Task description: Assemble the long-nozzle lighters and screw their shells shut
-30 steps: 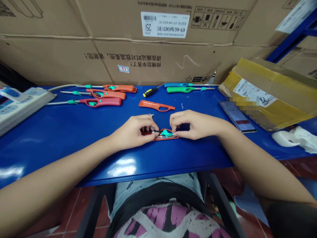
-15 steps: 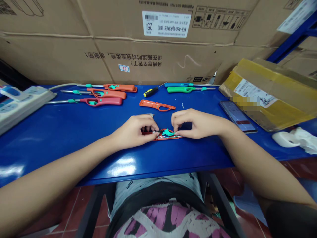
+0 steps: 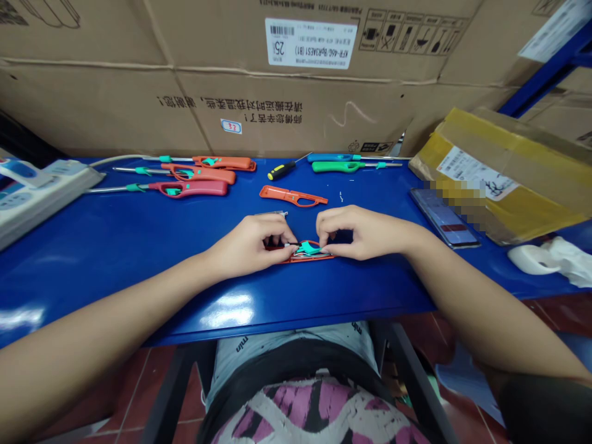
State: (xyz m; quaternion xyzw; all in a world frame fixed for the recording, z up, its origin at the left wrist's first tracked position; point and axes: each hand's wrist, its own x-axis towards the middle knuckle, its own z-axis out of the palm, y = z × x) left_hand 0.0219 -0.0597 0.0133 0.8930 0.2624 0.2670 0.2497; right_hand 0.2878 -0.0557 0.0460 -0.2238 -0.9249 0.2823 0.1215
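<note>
An orange lighter shell half lies on the table in front of me, inner side up, with thin wires in it. My left hand is closed over its left part, thumb and fingers pinching a small black-and-white part. From the other side, my right hand pinches the right end of a green trigger, which sits over the shell's opening. The fingers hide both ends of the shell. A clear plastic piece lies partly behind my left hand. Farther back is the other orange shell half.
Several lighters, including a red one, lie at the back left by a power strip. A screwdriver and a green lighter are at the back. A phone, taped box and tape roll stand right.
My right hand has moved slightly left with the green trigger, which now lies flatter and nearer my left fingertips. My left hand has stayed about where it was.
</note>
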